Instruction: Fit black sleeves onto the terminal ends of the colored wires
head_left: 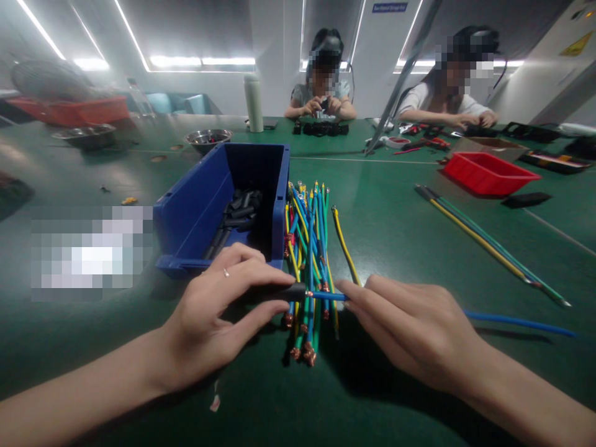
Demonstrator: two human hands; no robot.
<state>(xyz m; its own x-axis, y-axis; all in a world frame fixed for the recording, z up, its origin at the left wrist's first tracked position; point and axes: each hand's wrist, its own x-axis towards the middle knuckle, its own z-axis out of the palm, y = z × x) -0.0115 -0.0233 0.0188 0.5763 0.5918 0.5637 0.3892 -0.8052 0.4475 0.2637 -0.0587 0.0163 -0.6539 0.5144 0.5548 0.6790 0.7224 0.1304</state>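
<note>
Between the thumb and fingers of my left hand (pixel 214 310) is a black sleeve (pixel 294 292), held level. My right hand (pixel 414 320) pinches a blue wire (pixel 516 321), whose tail sticks out to the right behind the hand. The wire's bare copper end meets the sleeve's mouth; how far in it reaches, I cannot tell. Under and beyond both hands lies a bundle of blue, green and yellow wires (pixel 311 230) with copper ends towards me. A single yellow wire (pixel 343 239) lies just right of the bundle, partly behind my right hand.
A blue bin (pixel 186 198) with black sleeves (pixel 243 211) stands behind my left hand. To the right lie joined wires (pixel 484 233) and a red tray (pixel 493 177). Further back are a metal bowl (pixel 207 141), a bottle (pixel 253 104) and two people working across the table.
</note>
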